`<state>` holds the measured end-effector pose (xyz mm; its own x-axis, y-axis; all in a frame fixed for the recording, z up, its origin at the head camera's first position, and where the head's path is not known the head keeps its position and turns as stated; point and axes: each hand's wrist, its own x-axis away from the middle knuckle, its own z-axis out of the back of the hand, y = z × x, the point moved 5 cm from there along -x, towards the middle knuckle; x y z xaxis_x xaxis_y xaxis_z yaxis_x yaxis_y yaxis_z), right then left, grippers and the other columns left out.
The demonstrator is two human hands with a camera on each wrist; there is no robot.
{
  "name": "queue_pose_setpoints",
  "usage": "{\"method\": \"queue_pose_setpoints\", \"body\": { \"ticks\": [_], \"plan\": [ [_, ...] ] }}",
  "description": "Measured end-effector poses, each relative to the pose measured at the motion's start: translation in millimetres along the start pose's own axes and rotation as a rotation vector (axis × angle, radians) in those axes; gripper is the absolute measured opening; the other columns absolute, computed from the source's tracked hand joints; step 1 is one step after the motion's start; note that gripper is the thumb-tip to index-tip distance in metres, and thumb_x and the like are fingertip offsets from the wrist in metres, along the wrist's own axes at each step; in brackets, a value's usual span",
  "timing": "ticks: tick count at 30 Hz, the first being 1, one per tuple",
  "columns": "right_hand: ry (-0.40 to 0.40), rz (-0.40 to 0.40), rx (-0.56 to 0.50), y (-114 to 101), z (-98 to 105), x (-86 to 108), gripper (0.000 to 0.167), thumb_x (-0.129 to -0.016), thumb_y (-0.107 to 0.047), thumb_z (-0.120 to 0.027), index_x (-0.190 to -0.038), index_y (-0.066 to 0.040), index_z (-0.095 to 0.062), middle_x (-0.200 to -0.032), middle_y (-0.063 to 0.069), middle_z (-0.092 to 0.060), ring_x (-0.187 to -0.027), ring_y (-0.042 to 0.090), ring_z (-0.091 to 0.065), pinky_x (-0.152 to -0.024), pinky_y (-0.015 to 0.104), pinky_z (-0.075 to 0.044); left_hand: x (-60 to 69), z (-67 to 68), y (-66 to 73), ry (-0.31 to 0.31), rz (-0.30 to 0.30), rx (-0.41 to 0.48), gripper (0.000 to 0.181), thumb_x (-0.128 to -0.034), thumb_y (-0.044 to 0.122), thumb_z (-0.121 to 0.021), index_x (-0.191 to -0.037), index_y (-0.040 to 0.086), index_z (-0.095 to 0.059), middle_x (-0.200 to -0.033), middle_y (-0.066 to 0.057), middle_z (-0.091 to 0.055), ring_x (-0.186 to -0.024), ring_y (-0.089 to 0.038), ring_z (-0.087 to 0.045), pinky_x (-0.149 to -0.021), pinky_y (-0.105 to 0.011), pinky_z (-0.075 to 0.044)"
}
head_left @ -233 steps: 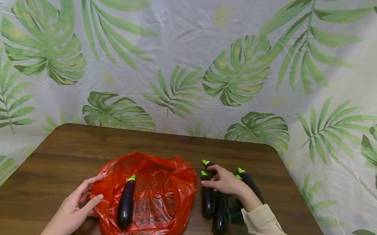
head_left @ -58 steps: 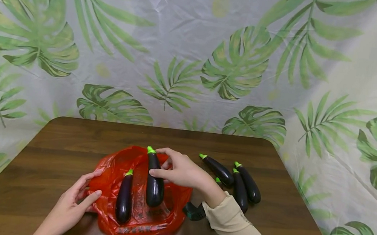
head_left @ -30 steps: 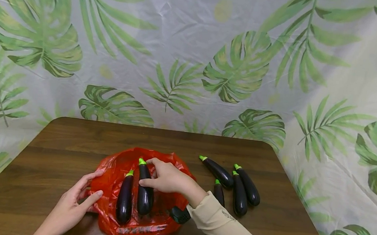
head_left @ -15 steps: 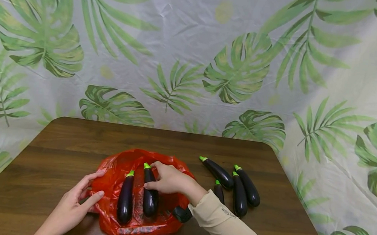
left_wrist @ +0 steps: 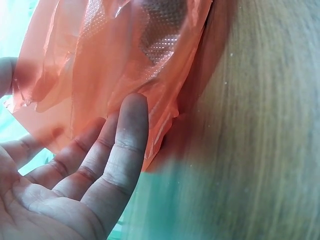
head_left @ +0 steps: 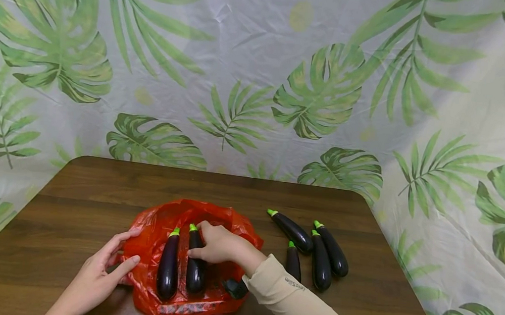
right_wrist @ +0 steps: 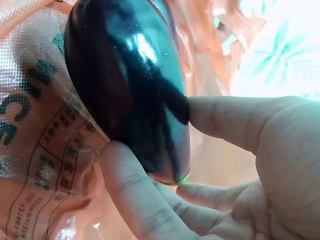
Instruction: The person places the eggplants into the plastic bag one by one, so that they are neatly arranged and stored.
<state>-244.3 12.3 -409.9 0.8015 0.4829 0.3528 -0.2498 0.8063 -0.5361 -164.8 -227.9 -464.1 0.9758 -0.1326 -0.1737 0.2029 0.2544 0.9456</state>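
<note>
A red plastic bag (head_left: 215, 215) lies spread with its mouth up on the table. Inside it, one eggplant (head_left: 168, 266) with a bright green stem rests on the left. Beside that one is a second eggplant (head_left: 195, 276), which my right hand (head_left: 223, 246) pinches near the stem end between thumb and fingers. The right wrist view shows this eggplant (right_wrist: 130, 80) close up, fingertips on both sides. My left hand (head_left: 102, 267) touches the bag's left side. In the left wrist view its loosely extended fingers (left_wrist: 131, 127) lie against the film, partly seen through it.
Several more eggplants (head_left: 322, 263) lie to the right of the bag, one partly hidden behind the right sleeve (head_left: 281, 289). The brown wooden table (head_left: 117, 185) ends at a leaf-patterned curtain (head_left: 252, 61). A dark device (head_left: 235, 288) sits at the right wrist.
Since the oldest frame, my right hand has carried an eggplant from the right-hand group into the bag. Over the last second it has lowered slightly with it. The left hand has stayed at the bag.
</note>
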Motion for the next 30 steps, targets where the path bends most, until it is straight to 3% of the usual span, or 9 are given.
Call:
{"method": "queue_pose_setpoints", "body": {
  "ticks": [7, 17, 20, 26, 30],
  "plan": [
    [-0.005, -0.006, 0.086, -5.6, -6.1, -5.5, 0.070, -0.101, -0.038, -0.075, -0.156, -0.006, -0.045, -0.128, 0.010, -0.069, -0.112, 0.017, -0.068, -0.101, 0.032, -0.058, -0.6, 0.1, 0.1, 0.001, 0.021, -0.014, 0.052, -0.1077, 0.012, -0.066, -0.156, 0.011, -0.048, -0.120, 0.027, -0.065, -0.094, -0.005, -0.073, -0.067, -0.035, -0.068],
    [-0.010, -0.005, 0.084, -7.9, -15.3, -8.1, 0.064, -0.100, -0.037, -0.077, -0.148, -0.004, -0.049, -0.114, 0.010, -0.069, -0.099, 0.018, -0.066, -0.094, 0.032, -0.059, -0.3, -0.5, -1.9, 0.005, 0.036, -0.044, 0.052, -0.1078, 0.015, -0.066, -0.156, 0.013, -0.048, -0.118, 0.025, -0.065, -0.093, -0.004, -0.073, -0.066, -0.035, -0.067],
    [-0.009, -0.007, 0.078, -9.3, -17.1, -8.1, 0.061, -0.101, -0.036, -0.076, -0.146, -0.004, -0.050, -0.110, 0.010, -0.067, -0.094, 0.018, -0.063, -0.087, 0.030, -0.057, -0.4, -1.0, -2.0, 0.004, 0.033, -0.046, 0.052, -0.1076, 0.014, -0.067, -0.156, 0.013, -0.048, -0.120, 0.016, -0.067, -0.093, -0.004, -0.074, -0.066, -0.035, -0.067],
    [-0.015, -0.016, 0.099, -11.6, -23.0, -10.9, 0.061, -0.102, -0.038, -0.074, -0.147, -0.005, -0.049, -0.114, 0.009, -0.067, -0.096, 0.017, -0.063, -0.089, 0.029, -0.057, -1.8, -1.8, -2.1, -0.003, 0.071, -0.046, 0.052, -0.1080, 0.016, -0.066, -0.157, 0.013, -0.047, -0.133, -0.021, -0.065, -0.094, -0.004, -0.073, -0.067, -0.034, -0.067],
    [-0.021, -0.023, 0.107, -11.8, -26.1, -12.9, 0.061, -0.102, -0.039, -0.074, -0.147, -0.006, -0.048, -0.117, 0.009, -0.068, -0.100, 0.017, -0.065, -0.092, 0.030, -0.058, -2.6, -1.9, -2.4, -0.009, 0.100, -0.042, 0.053, -0.1083, 0.017, -0.066, -0.157, 0.013, -0.046, -0.136, -0.025, -0.063, -0.094, -0.003, -0.073, -0.069, -0.032, -0.067]
  ]
}}
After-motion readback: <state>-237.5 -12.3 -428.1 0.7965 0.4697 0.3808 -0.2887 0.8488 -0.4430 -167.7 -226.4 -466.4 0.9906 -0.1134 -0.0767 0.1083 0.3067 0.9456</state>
